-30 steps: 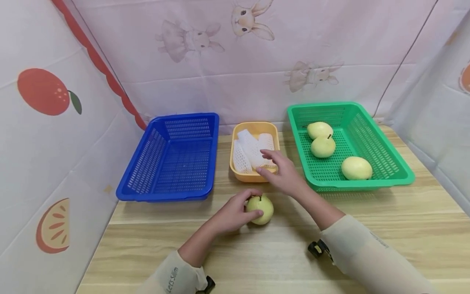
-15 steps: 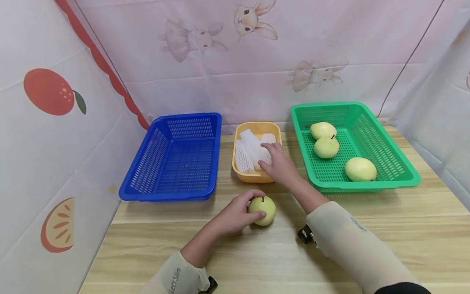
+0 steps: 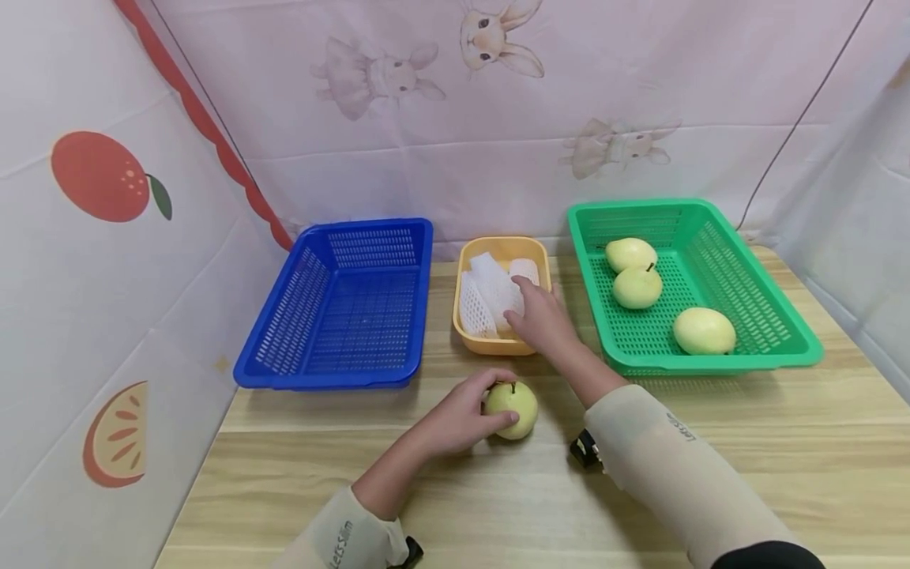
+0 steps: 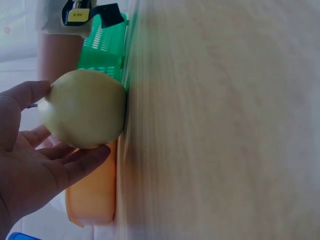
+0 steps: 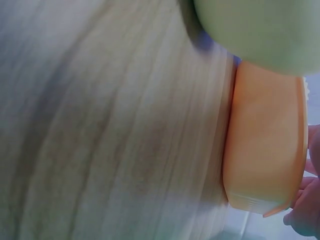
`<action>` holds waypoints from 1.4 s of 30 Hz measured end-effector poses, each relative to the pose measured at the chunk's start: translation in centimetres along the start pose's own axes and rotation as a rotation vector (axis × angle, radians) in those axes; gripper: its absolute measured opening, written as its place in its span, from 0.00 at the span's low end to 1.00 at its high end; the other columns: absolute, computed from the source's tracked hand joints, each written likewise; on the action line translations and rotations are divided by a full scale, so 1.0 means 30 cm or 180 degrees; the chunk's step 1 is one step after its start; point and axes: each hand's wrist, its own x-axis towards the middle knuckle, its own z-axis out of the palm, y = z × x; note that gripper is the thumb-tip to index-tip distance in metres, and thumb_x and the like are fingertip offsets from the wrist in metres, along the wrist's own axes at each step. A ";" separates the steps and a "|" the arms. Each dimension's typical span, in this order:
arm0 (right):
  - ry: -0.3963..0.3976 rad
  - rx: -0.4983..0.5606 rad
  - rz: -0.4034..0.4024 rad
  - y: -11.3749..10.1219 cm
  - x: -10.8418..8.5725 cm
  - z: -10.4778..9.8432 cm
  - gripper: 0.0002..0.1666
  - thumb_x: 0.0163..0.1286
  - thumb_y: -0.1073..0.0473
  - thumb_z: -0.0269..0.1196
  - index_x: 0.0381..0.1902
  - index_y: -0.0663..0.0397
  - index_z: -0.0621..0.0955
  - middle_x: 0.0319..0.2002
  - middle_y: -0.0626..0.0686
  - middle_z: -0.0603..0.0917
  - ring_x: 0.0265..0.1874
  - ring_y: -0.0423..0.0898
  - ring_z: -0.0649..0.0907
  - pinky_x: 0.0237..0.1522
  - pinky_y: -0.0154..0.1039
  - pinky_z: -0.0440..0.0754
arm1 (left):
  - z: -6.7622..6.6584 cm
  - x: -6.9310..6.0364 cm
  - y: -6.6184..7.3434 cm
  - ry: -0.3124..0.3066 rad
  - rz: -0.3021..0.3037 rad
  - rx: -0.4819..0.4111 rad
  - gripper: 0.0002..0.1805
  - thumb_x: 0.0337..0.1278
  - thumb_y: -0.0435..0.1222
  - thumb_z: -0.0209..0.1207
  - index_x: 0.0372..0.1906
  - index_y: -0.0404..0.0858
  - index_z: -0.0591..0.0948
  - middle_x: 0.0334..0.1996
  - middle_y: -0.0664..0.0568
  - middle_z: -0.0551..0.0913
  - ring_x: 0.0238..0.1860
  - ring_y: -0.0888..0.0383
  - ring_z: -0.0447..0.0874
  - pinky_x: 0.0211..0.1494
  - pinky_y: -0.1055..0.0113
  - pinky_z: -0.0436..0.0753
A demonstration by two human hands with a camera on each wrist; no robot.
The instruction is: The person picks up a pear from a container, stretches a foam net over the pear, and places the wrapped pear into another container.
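Observation:
A pale yellow-green pear [image 3: 521,411] sits on the wooden table, its stem upward. My left hand [image 3: 462,415] holds it from the left, thumb on the near side and fingers on the far side; the left wrist view shows the same pear [image 4: 85,109] between them. My right hand [image 3: 546,318] reaches over the right side of a small yellow-orange box [image 3: 490,346]. Its thumb and forefinger are spread apart at the white foam net sleeves [image 3: 495,288] in the box. The hand covers part of the sleeves. In the right wrist view only some fingers [image 5: 305,215] show past the box's rim.
At the left stands a blue plastic basket [image 3: 330,379] with nothing seen in it. A green basket [image 3: 711,363] at the right holds three pears [image 3: 704,331]. Behind them hangs a printed pink cloth [image 3: 483,174], with a white cloth at the left.
My right hand has moved forward and down into the yellow-orange box, onto the foam sleeves. The left hand stays on the pear. The whole head view has shifted slightly.

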 end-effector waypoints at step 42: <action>0.0709 0.1221 -0.0160 -0.008 -0.109 -0.147 0.29 0.63 0.67 0.67 0.63 0.55 0.76 0.38 0.58 0.85 0.40 0.52 0.86 0.39 0.48 0.86 | -0.008 -0.015 0.035 0.0298 -0.0010 0.0162 0.29 0.66 0.54 0.57 0.68 0.48 0.69 0.66 0.55 0.72 0.70 0.51 0.67 0.69 0.51 0.70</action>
